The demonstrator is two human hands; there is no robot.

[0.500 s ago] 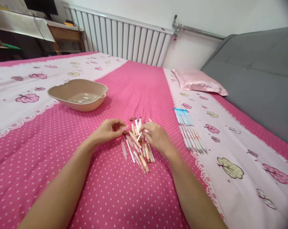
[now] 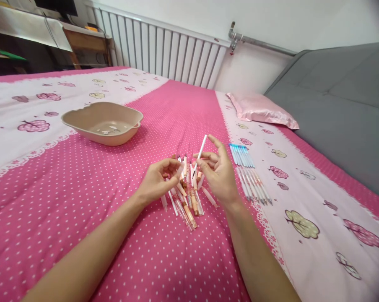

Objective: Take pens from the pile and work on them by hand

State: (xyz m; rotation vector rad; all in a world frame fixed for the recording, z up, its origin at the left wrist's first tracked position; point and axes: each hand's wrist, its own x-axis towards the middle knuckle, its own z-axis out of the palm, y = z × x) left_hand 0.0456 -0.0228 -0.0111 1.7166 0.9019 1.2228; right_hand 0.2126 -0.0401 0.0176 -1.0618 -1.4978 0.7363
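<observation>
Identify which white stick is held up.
The white stick in the right hand, slanting upward; the other white sticks lie in the pile.

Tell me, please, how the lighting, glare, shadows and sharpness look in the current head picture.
Head view: soft, fairly even light, with a satiny sheen on the pillow and a faint shadow beside the basin; head view: fine details in the pile of pens look smeared; head view: apparent wide-angle stretching toward the edges, and a darkened top right corner.
</observation>
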